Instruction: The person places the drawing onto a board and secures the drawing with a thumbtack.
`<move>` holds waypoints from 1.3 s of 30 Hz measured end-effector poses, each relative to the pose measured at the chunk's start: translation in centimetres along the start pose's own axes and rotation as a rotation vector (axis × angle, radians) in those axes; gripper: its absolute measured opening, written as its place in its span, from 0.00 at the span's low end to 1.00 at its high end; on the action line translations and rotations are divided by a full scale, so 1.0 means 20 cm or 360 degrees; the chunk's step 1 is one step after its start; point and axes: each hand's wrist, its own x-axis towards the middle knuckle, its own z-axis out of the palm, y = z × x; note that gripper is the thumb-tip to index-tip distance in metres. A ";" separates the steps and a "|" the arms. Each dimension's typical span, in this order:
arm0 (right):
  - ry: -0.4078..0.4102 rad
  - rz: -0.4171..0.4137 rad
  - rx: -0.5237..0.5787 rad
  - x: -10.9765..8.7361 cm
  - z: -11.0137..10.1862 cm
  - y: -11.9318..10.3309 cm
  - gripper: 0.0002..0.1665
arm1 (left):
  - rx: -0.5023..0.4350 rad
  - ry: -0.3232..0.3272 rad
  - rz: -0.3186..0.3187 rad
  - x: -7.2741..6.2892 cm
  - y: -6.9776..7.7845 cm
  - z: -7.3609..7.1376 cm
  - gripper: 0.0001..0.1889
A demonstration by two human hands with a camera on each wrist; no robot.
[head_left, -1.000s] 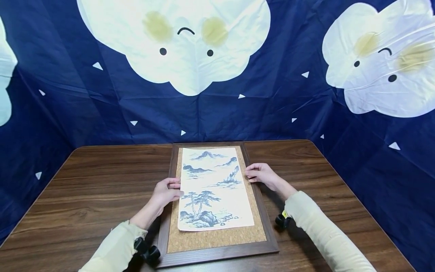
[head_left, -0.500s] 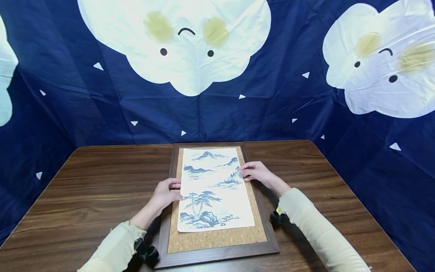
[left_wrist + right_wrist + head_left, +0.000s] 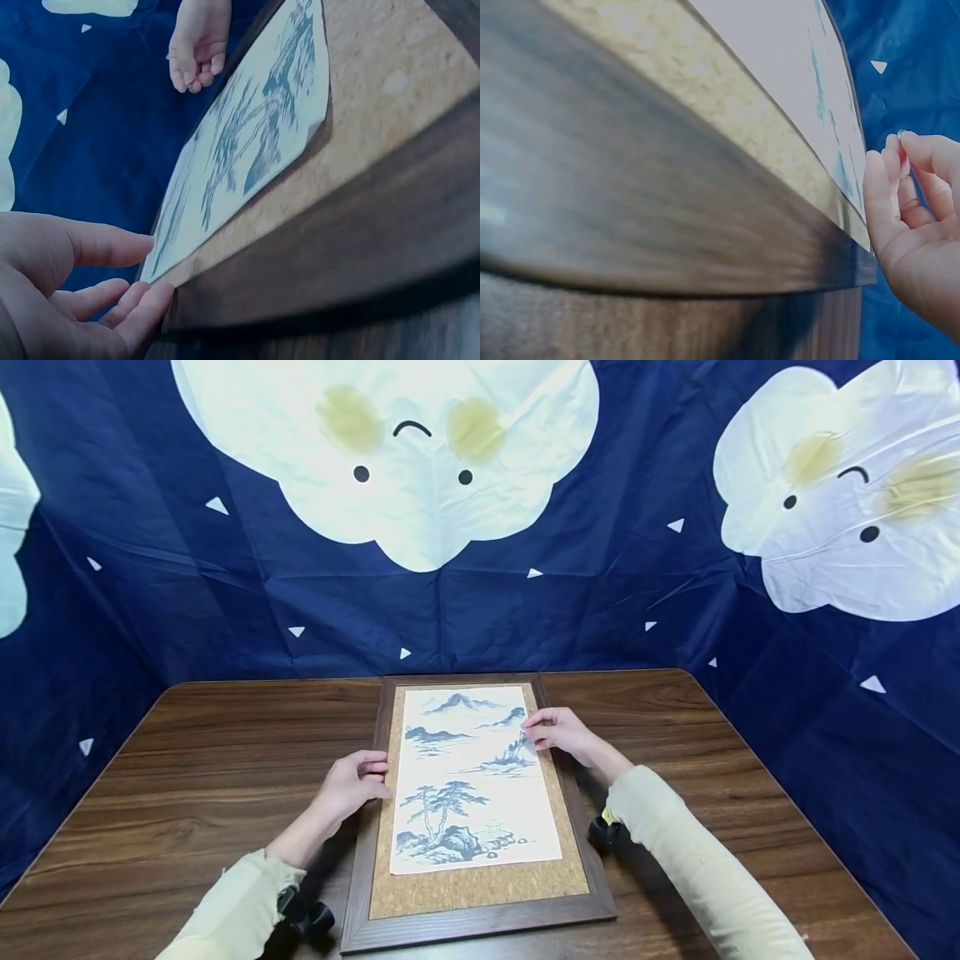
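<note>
A white sheet with a blue ink landscape, a print [image 3: 465, 810], lies on a cork board [image 3: 435, 889] with a dark wooden frame. In the head view my left hand [image 3: 352, 783] is at the board's left side, fingertips over the frame's inner edge, thumb and fingers apart. The left wrist view shows the print's left edge just beyond those fingertips. My right hand [image 3: 558, 731] has its fingertips over the print's right edge. In the right wrist view its thumb and index tips meet; I cannot tell whether something small is between them.
The board lies on a brown wood-grain table [image 3: 225, 760], reaching its far edge. Behind hangs a dark blue cloth [image 3: 337, 602] with white clouds and small triangles. Black wrist devices sit by both cuffs, the right one [image 3: 603, 833] beside the frame.
My right hand has moved left and slightly away from me, from the frame's edge onto the print. My left hand has drawn back left from the print's edge to the frame.
</note>
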 end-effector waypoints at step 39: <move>0.0106 0.0143 -0.0278 0.51 0.17 -0.11 0.10 | 0.0143 -0.0359 0.0230 -0.01 -0.20 -0.19 0.34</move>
